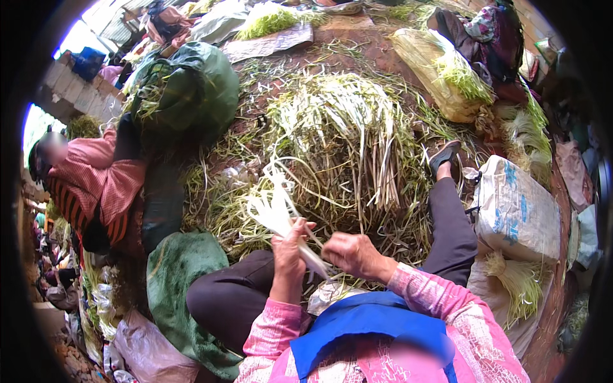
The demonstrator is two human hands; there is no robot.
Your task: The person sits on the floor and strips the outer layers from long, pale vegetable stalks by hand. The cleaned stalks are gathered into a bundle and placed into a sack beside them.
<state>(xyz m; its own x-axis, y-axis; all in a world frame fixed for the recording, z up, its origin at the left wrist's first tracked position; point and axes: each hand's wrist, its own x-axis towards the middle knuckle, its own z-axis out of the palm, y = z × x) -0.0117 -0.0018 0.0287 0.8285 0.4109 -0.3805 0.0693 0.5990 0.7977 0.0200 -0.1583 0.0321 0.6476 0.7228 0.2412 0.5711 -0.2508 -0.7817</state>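
My left hand (289,253) grips a bunch of long white stalks (270,208), probably blanched chives or a similar vegetable. Their tops fan out up and to the left, while the thinner ends point down to the right, beneath my fingers. Close to those lower ends is my right hand (357,256), its fingers curled. A thin strand runs towards its fingertips, but whether they pinch it is hidden. Just ahead lies a large heap of stalks (335,110), white and pale green at the far side, with brownish stems towards me.
Loose leaf scraps (268,76) litter the ground. A stuffed green sack (210,91) stands at the upper left, near a seated person (96,167). Green cloth (184,282) lies beside my left knee. To my right are a white woven sack (519,210) and a tied bunch (519,287).
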